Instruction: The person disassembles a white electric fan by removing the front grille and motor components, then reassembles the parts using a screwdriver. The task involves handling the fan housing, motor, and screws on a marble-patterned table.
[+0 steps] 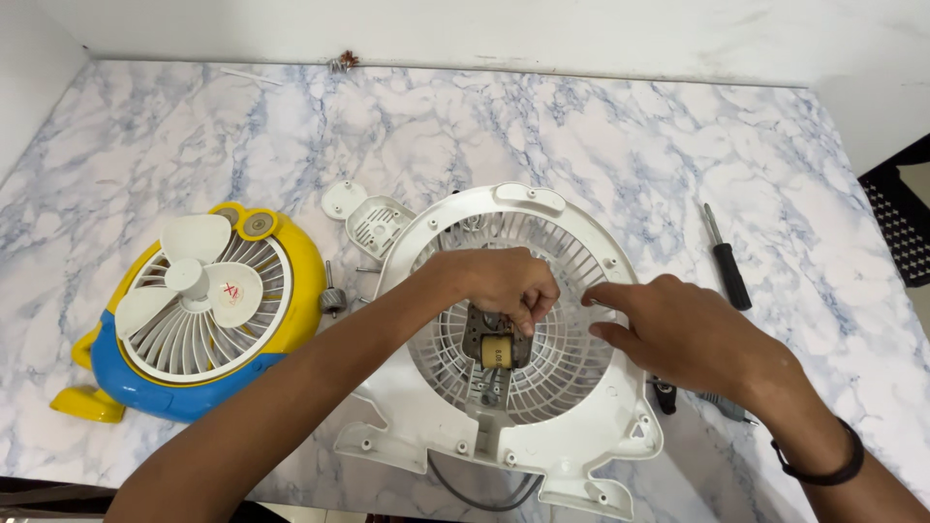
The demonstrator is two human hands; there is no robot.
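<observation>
Fan teardown mid-way: motor still sitting in the white rear housing.

Small motor [496, 347] is sitting at the centre of the white fan housing [504, 320], which is lying flat on the desk [581, 126] near its front edge. Left hand [504, 283] is gripping the motor's top, fingers [531, 302] closed on it; right hand [683, 334] is resting on the grille beside it, fingers narrow, pinching something too small to tell. Judging by this, the front half is already off and the motor is still to come out; a cable is trailing from under the housing. Yellow-blue front shell with blade [194, 310] is lying to the left, a white cover plate [380, 225] and loose bits between. One screwdriver [727, 260] is lying right, clear of the work.
</observation>
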